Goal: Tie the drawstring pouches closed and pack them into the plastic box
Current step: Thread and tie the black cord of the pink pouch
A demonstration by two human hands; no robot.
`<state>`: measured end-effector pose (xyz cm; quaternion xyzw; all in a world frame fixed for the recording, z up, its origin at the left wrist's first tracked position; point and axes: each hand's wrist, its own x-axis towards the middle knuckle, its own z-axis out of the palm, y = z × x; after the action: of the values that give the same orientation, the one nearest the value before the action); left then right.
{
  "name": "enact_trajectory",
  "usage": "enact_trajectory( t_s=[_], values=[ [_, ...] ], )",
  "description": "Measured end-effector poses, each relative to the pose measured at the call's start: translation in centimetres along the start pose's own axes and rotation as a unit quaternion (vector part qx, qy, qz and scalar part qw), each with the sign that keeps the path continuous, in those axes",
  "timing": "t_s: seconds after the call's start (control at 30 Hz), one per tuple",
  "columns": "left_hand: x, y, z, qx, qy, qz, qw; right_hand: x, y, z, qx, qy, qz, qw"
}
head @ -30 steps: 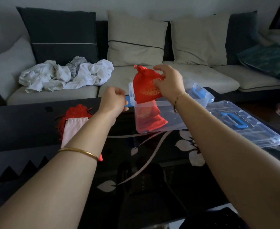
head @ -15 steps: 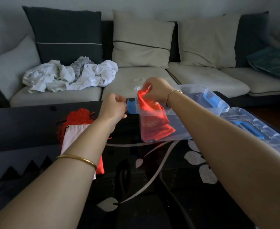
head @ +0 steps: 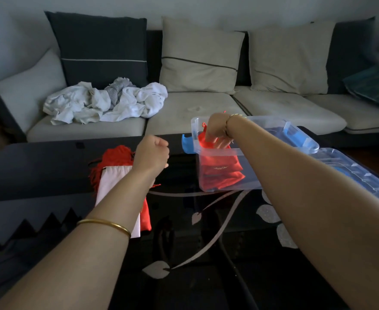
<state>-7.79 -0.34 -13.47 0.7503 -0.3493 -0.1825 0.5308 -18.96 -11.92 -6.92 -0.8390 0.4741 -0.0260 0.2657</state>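
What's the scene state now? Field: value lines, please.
right hand: inside the plastic box, gripping a red pouch
left hand: fisted over the table, nothing visible in it
box contents: red fabric at the bottom, count unclear
lid: off, lying right of the box
unpacked pile: red and pale pouches on the table, beside the left forearm

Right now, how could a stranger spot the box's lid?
Find the black table before the sofa. The clear plastic box stands on it; the lid lies just right of it. Unlike the box, it is flat, with a blue handle.
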Motion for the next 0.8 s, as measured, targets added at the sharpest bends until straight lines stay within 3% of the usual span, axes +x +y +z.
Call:
enact_trajectory(
  t_s=[0.1,0.17,0.3,0.5,0.67,0.8],
  values=[
    [-0.2,-1.7,-1.1,0.069,0.062,-0.006,0.996,-0.7,-0.5,0.1,0.105,0.125,-0.033,0.986],
    [-0.8,-3.1,-2.0,0.137,0.118,-0.047,0.982,-2.8,-2.1,1.7,0.123,0.154,-0.074,0.978],
    [-3.1,-5.3,-3.4,0.233,0.179,-0.145,0.945,-6.0,-4.0,7.6,0.183,0.053,-0.121,0.974],
    [-3.9,-7.5,-5.5,0.254,0.132,-0.199,0.937,-5.6,-5.2,14.7,0.196,-0.137,-0.073,0.968],
    [-3.8,-7.5,-5.9,0.229,0.149,-0.199,0.941,-4.7,-5.7,16.7,0.206,-0.132,-0.045,0.969],
    [-3.5,-7.8,-6.4,0.194,0.167,-0.166,0.952,-4.5,-5.4,17.3,0.288,-0.093,-0.016,0.953]
  ],
)
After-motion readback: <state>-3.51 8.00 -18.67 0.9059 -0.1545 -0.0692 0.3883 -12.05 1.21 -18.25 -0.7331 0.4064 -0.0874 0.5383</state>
